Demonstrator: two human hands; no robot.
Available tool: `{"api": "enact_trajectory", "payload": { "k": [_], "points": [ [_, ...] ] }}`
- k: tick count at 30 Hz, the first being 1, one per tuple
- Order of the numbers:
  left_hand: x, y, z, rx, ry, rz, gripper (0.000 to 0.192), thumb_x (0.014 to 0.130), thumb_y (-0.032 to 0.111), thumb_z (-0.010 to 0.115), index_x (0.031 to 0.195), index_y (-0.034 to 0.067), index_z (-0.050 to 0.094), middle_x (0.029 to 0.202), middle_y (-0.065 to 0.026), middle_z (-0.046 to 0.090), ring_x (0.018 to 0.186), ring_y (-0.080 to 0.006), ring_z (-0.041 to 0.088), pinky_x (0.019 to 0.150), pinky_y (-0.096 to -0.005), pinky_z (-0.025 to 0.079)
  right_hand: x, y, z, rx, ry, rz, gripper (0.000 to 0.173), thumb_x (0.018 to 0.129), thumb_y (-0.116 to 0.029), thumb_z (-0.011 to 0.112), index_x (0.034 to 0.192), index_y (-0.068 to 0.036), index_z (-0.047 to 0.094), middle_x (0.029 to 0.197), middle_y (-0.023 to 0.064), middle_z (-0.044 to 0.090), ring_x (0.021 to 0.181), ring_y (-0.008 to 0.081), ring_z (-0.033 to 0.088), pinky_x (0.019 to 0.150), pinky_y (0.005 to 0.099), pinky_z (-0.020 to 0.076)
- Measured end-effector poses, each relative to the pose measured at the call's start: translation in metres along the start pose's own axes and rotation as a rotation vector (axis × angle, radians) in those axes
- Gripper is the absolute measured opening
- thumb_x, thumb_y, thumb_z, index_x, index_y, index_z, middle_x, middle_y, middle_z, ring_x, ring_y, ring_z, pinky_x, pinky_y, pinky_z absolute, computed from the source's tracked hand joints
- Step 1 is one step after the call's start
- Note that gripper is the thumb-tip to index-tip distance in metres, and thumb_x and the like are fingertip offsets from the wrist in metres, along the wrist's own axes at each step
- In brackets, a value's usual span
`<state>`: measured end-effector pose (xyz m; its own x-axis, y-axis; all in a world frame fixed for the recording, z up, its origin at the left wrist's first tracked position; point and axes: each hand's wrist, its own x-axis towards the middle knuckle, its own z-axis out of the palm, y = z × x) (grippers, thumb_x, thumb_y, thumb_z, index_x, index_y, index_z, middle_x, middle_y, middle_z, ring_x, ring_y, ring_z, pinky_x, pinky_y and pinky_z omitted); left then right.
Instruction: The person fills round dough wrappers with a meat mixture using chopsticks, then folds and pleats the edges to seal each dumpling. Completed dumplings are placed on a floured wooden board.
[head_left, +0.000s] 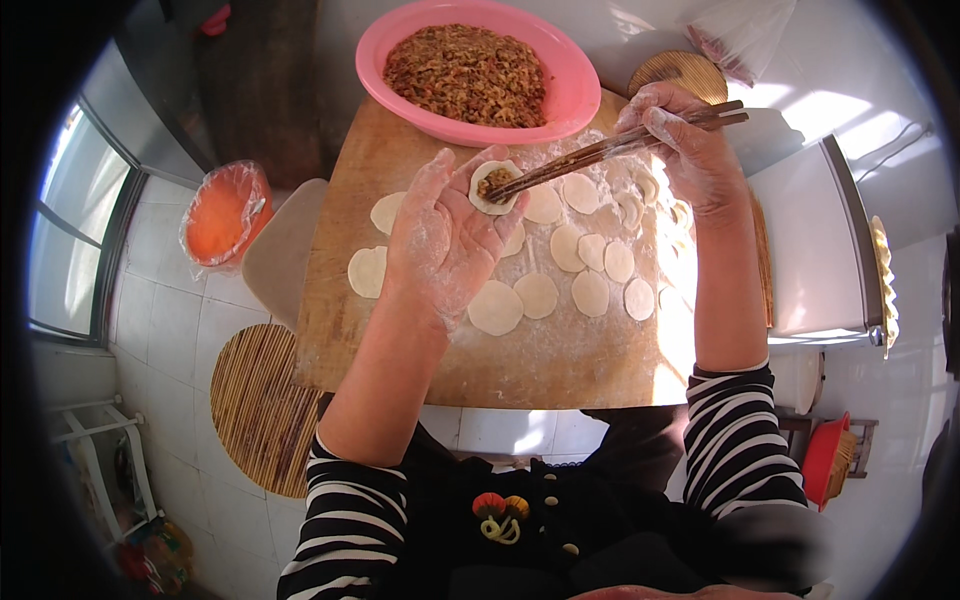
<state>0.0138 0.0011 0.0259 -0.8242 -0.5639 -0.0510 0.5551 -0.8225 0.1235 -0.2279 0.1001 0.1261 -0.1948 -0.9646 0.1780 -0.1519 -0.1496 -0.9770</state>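
Observation:
My left hand (450, 236) is palm up and floury, its fingers bearing a small round dough wrapper (486, 173) with brown filling on it. My right hand (682, 150) grips wooden chopsticks (592, 155), whose tips touch the filling. Beneath both hands lies a floured wooden board (555, 367) with several flat dough rounds (495, 307). Folded dumplings (630, 210) lie near my right wrist, partly hidden by it. A pink plastic basin (480, 136) of chopped filling (469, 75) stands at the board's far edge.
A lined orange bin (225, 217) and a beige stool seat (281, 255) are left of the board. Round reed mats lie at lower left (262, 412) and behind my right hand (679, 71). A white cabinet (810, 240) stands at the right, a red basin (825, 465) lower right.

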Motion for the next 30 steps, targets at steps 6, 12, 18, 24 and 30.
{"api": "enact_trajectory", "payload": {
  "k": [6,12,18,24,30],
  "points": [
    [-0.002,0.0,0.005,0.018,0.014,-0.019,0.048,0.1,0.027,0.047,0.126,-0.013,0.044,0.127,-0.0221,0.053,0.124,-0.0372,0.049,0.106,-0.0446,0.044,0.007,0.005,-0.003,0.034,0.061,-0.009,0.024,0.091,-0.026,0.064,0.102,-0.005,0.061,0.092,0.0066,0.064,0.086,0.0157,0.063,0.078,0.0298,0.0519],
    [-0.002,-0.001,0.009,0.071,0.0,-0.008,0.048,0.1,0.027,0.047,0.126,-0.013,0.044,0.128,-0.0226,0.054,0.126,-0.0401,0.048,0.106,-0.0457,0.044,0.022,0.012,-0.024,0.141,-0.08,0.006,0.025,0.094,-0.025,0.061,0.106,-0.003,0.06,0.094,0.0075,0.065,0.086,0.0156,0.064,0.077,0.0285,0.0526],
    [-0.002,0.002,0.006,0.055,-0.043,-0.096,0.048,0.1,0.028,0.046,0.127,-0.012,0.044,0.129,-0.0235,0.053,0.126,-0.0385,0.049,0.105,-0.0465,0.044,0.037,0.002,-0.028,0.079,-0.057,-0.028,0.029,0.093,-0.024,0.062,0.11,-0.001,0.062,0.096,0.0089,0.068,0.086,0.0163,0.065,0.078,0.0294,0.0515],
    [-0.001,0.003,0.005,0.064,-0.001,-0.074,0.048,0.1,0.027,0.046,0.127,-0.012,0.044,0.129,-0.025,0.053,0.127,-0.0374,0.049,0.105,-0.0464,0.044,0.046,0.009,-0.006,-0.051,0.27,-0.14,0.028,0.089,-0.023,0.066,0.101,0.002,0.064,0.095,0.0094,0.068,0.087,0.0138,0.065,0.081,0.0295,0.0522],
    [0.0,-0.002,0.008,0.097,-0.013,-0.096,0.043,0.1,0.026,0.046,0.125,-0.009,0.048,0.126,-0.0226,0.055,0.123,-0.0343,0.052,0.103,-0.0466,0.044,0.056,0.065,0.021,-0.614,0.265,-0.105,0.027,0.083,-0.022,0.07,0.102,-0.004,0.066,0.096,0.0072,0.068,0.087,0.0136,0.063,0.08,0.0299,0.0507]
  ]
}}
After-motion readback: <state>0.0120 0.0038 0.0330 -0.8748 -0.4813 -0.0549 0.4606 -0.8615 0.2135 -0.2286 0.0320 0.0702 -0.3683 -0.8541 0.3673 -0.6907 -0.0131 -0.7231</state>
